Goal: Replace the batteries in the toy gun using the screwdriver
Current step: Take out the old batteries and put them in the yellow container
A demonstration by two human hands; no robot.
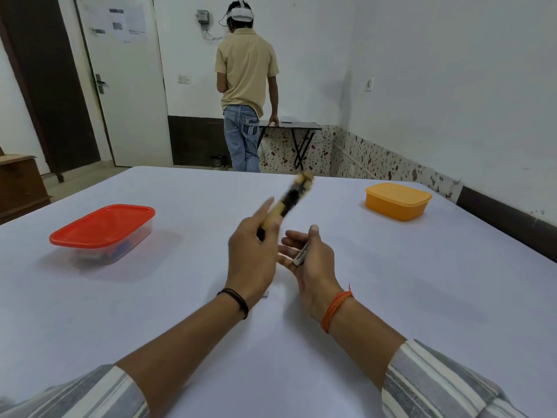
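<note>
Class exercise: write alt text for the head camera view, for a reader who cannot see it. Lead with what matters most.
Over a white table, the left hand grips a blurred yellow and black toy gun while the right hand holds a white battery. A red-lidded clear container sits to the left, an orange container far right; a person stands behind, facing away.

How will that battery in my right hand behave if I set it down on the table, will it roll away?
The battery looks like a smooth cylinder, so laid on its side it would probably roll on the flat table. It seems rigid and small, likely light. Your right hand holds it loosely on the fingers, so it could slip.
</note>
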